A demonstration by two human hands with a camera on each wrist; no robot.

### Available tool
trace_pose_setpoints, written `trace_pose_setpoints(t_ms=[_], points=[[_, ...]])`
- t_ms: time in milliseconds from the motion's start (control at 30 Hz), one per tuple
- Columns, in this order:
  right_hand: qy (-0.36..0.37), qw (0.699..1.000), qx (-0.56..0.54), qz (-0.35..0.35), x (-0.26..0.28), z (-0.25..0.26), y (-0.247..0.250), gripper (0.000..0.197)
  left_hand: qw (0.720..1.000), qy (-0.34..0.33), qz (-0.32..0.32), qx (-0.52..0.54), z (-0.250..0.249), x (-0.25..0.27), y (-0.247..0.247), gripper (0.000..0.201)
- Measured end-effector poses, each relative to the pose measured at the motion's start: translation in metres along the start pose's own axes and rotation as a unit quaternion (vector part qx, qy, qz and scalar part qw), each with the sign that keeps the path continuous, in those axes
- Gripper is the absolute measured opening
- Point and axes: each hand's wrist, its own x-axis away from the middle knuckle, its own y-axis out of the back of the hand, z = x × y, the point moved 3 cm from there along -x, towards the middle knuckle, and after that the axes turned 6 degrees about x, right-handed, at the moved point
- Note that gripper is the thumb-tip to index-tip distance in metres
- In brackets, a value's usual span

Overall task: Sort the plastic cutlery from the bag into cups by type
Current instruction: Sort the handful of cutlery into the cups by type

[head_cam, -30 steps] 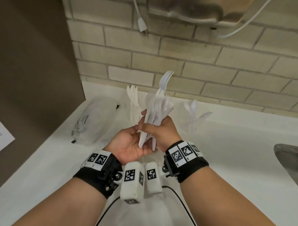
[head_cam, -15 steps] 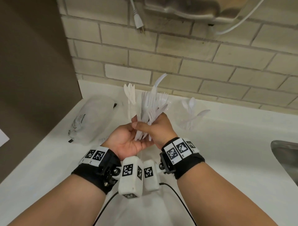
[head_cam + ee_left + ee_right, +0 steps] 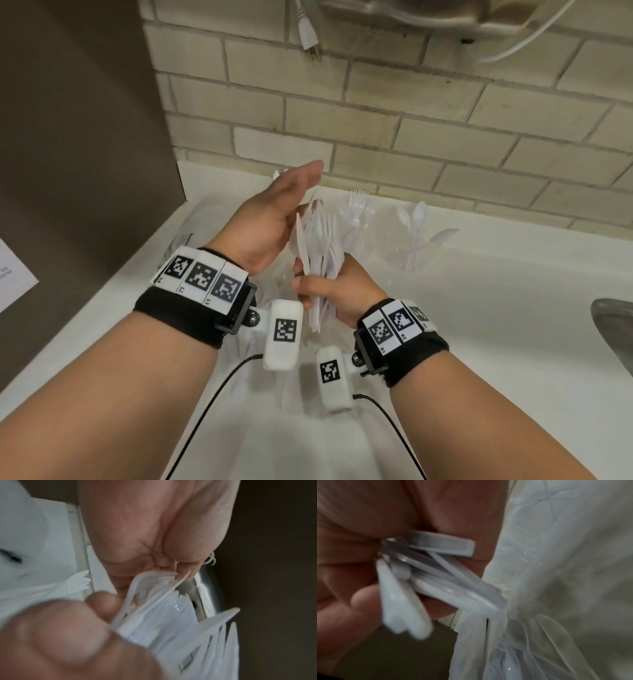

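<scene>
A mixed cutlery bundle (image 3: 317, 253) is being gripped upright in the right hand (image 3: 337, 291), heads exposed for sorting. The left hand (image 3: 270, 219) is being held flat-fingered against it, beside the cups (image 3: 404, 253) beyond.

Bundle of cutlery (image 3: 317, 246) upright above the counter (image 3: 496, 308), gripped at its lower end by the right hand (image 3: 337, 291); left hand (image 3: 270, 219) to its left, fingers straight, palm against the bundle. Behind, near the wall (image 3: 376, 120): cup of forks (image 3: 356, 222), with cup of spoons (image 3: 411, 243) to its right. Bag (image 3: 191, 233) at far left; sink (image 3: 613, 329) at right edge.
</scene>
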Motion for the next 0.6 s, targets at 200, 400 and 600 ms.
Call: trace_pose_setpoints(t_ms=[200,400,600], points=[[-0.02,0.999,-0.043,0.024,0.0,0.002,0.001,0.014,0.999,0.001,0.018,-0.043,0.017,0.011,-0.004,0.068],[-0.024,0.996,-0.071,0.044,-0.004,0.007,-0.002,0.021,0.982,0.05,0.152,-0.098,0.03,0.03,-0.011,0.074],[-0.065,0.994,-0.024,0.079,0.0,0.005,-0.011,0.025,0.988,0.053,0.066,-0.133,0.03,0.024,-0.011,0.056]])
